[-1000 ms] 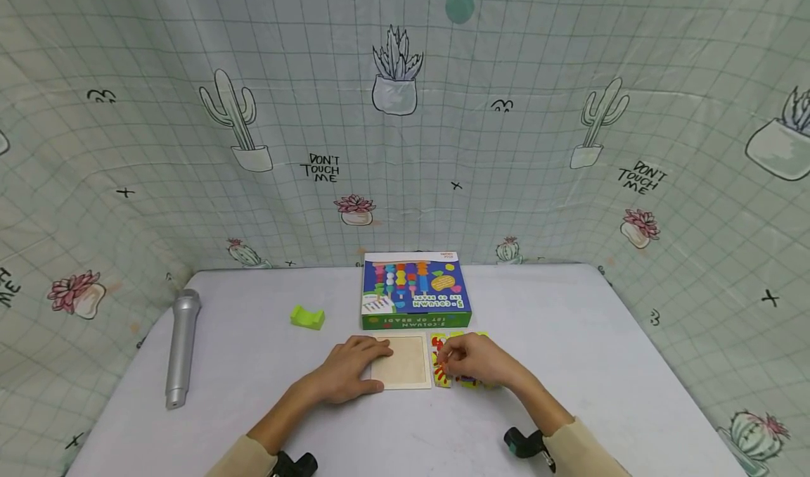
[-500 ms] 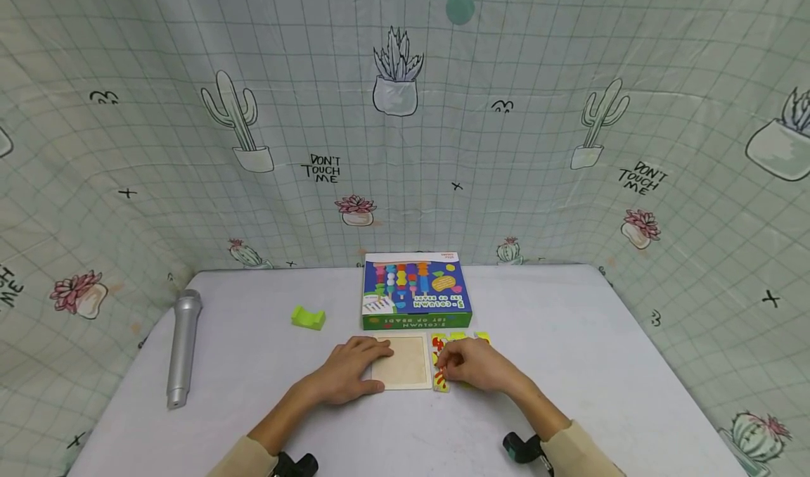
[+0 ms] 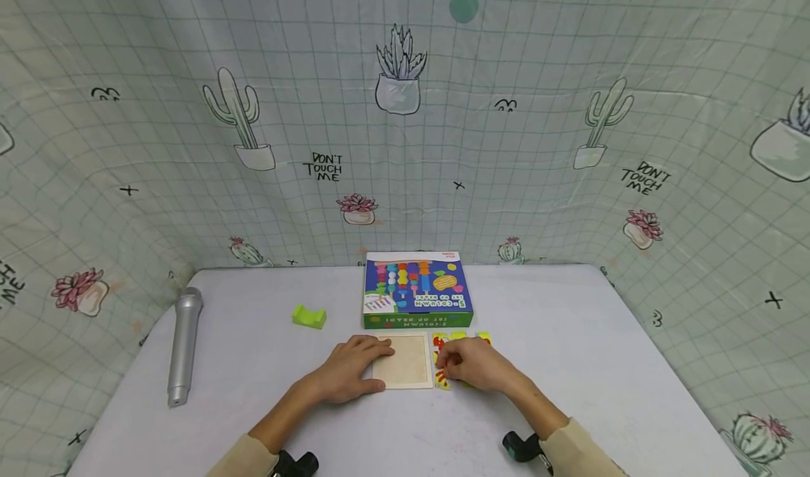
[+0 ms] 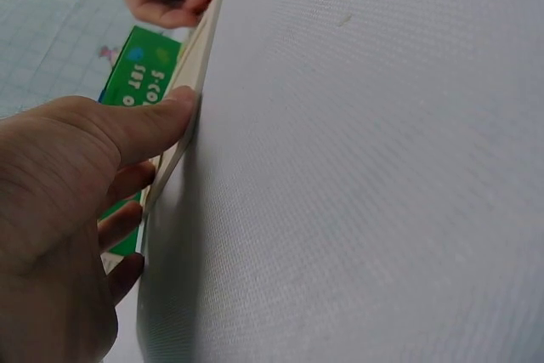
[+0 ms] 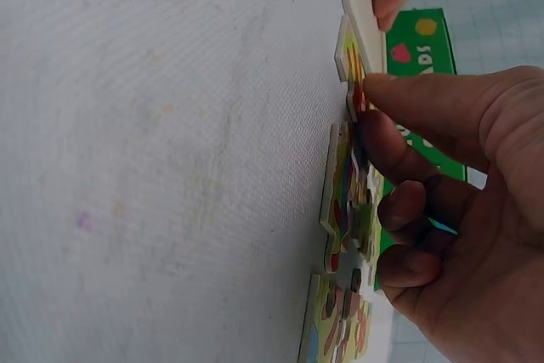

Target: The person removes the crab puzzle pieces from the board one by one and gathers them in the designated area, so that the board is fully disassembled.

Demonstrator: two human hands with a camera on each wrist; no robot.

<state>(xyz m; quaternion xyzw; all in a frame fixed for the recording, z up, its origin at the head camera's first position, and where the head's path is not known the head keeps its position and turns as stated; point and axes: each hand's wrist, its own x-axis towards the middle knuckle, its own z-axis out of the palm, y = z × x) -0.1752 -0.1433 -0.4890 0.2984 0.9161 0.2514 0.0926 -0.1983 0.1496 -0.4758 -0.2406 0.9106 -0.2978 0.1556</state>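
Note:
In the head view, my left hand rests spread on the left side of a shallow wooden puzzle tray. Its thumb lies along the tray's near edge in the left wrist view. Just right of the tray, my right hand pinches a yellow-and-red puzzle piece between thumb and index finger, low over the table and close beside the tray's edge. Its other fingers are curled. More printed puzzle pieces lie flat beneath and beside that hand, which partly hides them in the head view.
Behind the tray stands a blue-and-green bead toy box. A bright green curved block sits to its left. Along the left side of the white table lies a silver microphone-shaped object. A printed cloth hangs around the table.
My right hand has come slightly nearer to my body, and the piece at its fingertips has shifted and turned a little. The left hand stays in place on the tray.

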